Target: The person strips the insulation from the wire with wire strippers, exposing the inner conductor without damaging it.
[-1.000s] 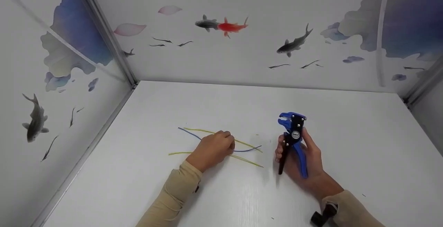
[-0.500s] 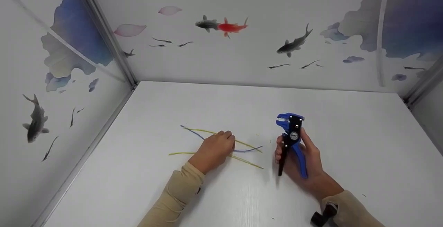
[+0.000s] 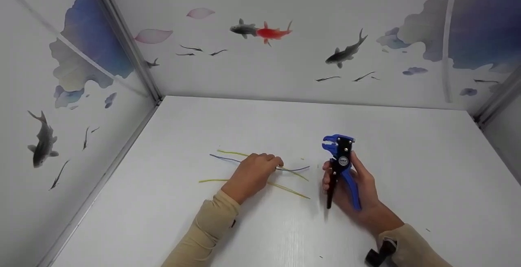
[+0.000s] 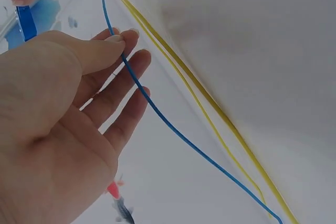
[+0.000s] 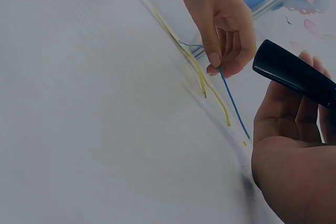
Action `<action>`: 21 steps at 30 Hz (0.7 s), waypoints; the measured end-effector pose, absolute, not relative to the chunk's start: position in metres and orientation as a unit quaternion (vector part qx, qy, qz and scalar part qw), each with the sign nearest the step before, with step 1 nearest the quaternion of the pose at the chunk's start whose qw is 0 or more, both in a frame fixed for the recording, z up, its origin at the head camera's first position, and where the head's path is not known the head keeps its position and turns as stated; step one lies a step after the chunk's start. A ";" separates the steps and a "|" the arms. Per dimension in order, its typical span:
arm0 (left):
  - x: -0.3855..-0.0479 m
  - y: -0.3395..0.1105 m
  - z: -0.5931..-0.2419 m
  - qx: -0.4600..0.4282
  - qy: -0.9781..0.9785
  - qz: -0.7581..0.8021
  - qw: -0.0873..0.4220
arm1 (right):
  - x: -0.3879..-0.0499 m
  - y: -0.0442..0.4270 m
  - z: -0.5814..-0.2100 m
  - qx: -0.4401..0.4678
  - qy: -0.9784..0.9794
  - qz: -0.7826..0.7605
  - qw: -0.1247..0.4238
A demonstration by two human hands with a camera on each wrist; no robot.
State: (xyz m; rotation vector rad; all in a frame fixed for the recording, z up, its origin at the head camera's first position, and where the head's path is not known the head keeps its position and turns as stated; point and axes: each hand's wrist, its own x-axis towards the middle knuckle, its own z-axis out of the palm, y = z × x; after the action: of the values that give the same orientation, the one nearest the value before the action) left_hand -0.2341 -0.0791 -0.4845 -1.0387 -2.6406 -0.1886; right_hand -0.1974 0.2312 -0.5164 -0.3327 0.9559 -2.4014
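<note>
My left hand (image 3: 253, 177) pinches a thin blue wire (image 4: 181, 137) between thumb and index fingertip, plain in the left wrist view. Both ends of that wire show on either side of the hand in the head view. Two yellow wires (image 3: 288, 190) lie below and beside the hand, partly hidden by it. To the right, my right hand (image 3: 368, 191) holds a blue and black wire stripper (image 3: 344, 160), its head pointing up and its jaws apart. In the right wrist view the tool's black handle (image 5: 294, 72) crosses the fingers.
Tiny yellow scraps (image 5: 244, 143) and dark bits (image 3: 427, 230) are scattered on the white table (image 3: 268, 234). A white wall (image 3: 285, 71) printed with fish stands behind, another at the left.
The blue wire has shifted in my left hand, its right end rising and its left end dropping. Those fingers have moved slightly right. The wire stripper has drifted a little left and down.
</note>
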 end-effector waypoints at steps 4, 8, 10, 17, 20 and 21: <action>-0.234 -0.079 -0.482 -0.351 -0.919 -0.087 0.160 | -0.198 0.231 -0.516 -0.128 0.351 -0.887 0.271; -0.235 -0.080 -0.481 -0.342 -0.914 -0.102 0.191 | -0.198 0.230 -0.515 -0.134 0.344 -0.887 0.278; -0.235 -0.080 -0.481 -0.339 -0.912 -0.106 0.205 | -0.198 0.230 -0.515 -0.137 0.344 -0.886 0.280; -0.234 -0.079 -0.475 -0.336 -0.906 -0.119 0.228 | -0.197 0.231 -0.515 -0.148 0.338 -0.885 0.284; -0.234 -0.080 -0.472 -0.339 -0.902 -0.123 0.239 | -0.196 0.231 -0.515 -0.149 0.323 -0.892 0.278; -0.234 -0.080 -0.471 -0.340 -0.900 -0.125 0.242 | -0.196 0.231 -0.515 -0.148 0.320 -0.894 0.276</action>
State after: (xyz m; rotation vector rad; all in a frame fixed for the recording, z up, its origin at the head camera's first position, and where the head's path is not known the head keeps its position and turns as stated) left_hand -0.2344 -0.0797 -0.4711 -0.9308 -2.4608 -0.3408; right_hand -0.1962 0.2314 -0.5150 -0.3972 0.8595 -2.4034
